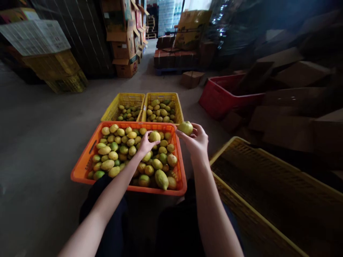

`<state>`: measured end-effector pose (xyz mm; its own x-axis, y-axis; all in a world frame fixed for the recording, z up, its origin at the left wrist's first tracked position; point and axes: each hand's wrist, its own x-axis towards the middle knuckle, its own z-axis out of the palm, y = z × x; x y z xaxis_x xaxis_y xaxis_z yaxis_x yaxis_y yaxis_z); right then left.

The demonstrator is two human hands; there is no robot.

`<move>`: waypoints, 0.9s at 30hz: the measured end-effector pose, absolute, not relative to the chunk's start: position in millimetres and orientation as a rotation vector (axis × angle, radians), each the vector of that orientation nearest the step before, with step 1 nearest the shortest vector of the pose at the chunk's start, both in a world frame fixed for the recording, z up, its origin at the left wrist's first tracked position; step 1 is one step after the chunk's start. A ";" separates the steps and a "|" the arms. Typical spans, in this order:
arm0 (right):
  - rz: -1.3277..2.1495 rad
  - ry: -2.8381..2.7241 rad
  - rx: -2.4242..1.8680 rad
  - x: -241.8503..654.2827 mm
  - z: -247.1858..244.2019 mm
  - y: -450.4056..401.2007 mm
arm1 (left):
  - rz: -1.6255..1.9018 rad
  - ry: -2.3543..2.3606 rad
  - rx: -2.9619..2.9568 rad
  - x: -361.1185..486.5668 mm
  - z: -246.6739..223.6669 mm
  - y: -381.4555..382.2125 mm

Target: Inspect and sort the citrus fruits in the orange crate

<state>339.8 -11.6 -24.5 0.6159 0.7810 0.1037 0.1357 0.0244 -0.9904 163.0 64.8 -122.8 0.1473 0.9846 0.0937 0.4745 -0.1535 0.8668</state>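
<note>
An orange crate full of yellow and green fruits stands in front of me. Over its right half, my left hand has its fingers around a yellow fruit. Just beyond the crate's upper right corner, my right hand grips a larger yellow-green fruit, raised above the rim. A big greenish fruit lies near the crate's front right corner.
Behind the orange crate, two yellow crates hold more fruits. A large yellow crate is at the right, near a red crate and cardboard. Stacked crates stand at the left, boxes farther back.
</note>
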 end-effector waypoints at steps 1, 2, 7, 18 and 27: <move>0.594 -0.836 -1.487 338.1 -22.4 -12.1 | 1.128 1.278 1.674 158.7 -109.9 62.8; 0.593 -0.872 -1.479 335.4 -20.1 -12.7 | 1.272 1.155 1.634 153.4 -97.5 59.1; 0.368 -1.221 -1.469 310.7 -9.1 -20.5 | 1.584 0.905 1.560 124.6 -58.7 28.1; -0.003 -1.705 -1.049 257.5 -10.1 -25.8 | 1.830 0.811 2.154 64.4 -36.8 1.0; 0.105 -1.656 -0.965 238.7 -15.6 -20.0 | 1.892 0.899 2.380 46.2 -30.3 1.3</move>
